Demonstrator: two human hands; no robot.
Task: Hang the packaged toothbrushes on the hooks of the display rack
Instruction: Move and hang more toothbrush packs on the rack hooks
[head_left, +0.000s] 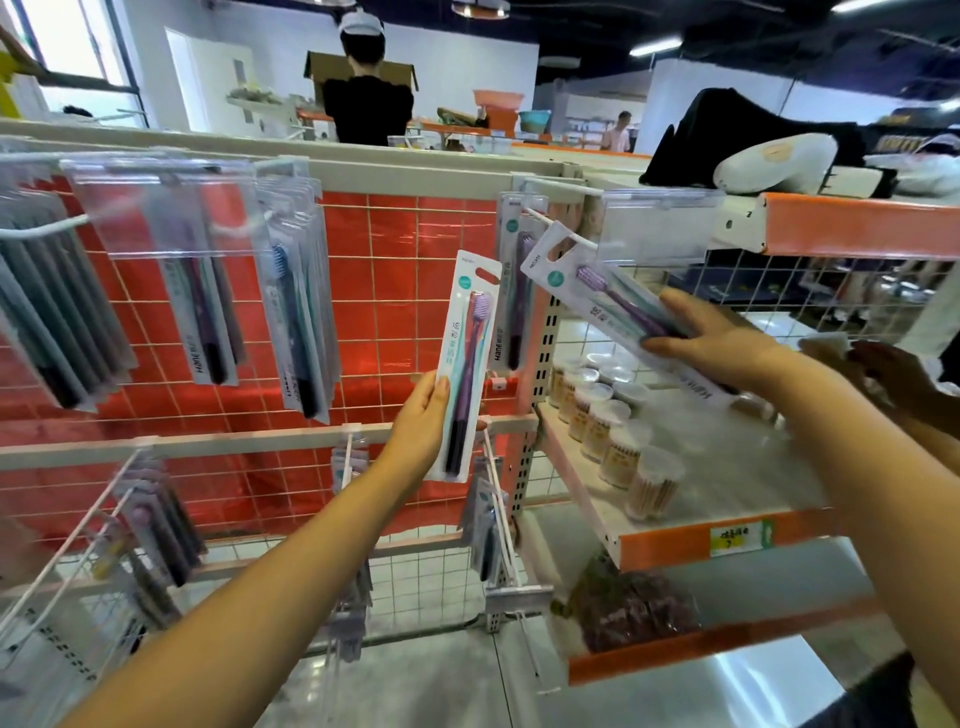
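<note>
My left hand (423, 421) grips the lower half of an upright packaged toothbrush (470, 332), purple brush on a white card, in front of the red wire-grid rack (395, 270). My right hand (711, 338) holds a second packaged toothbrush (587, 280) tilted to the upper left; its hang hole is threaded on a white hook (558, 228) at the rack's upper right. Another pack (514, 260) hangs behind on that hook.
Several packs hang on upper-left hooks (166, 249) and on lower hooks (156, 519). Right of the rack, an orange-edged shelf (675, 540) carries jars of cotton swabs (608, 415). A clear price holder (654, 223) juts above. Another person's hand (893, 374) is at far right; a person (366, 98) stands behind.
</note>
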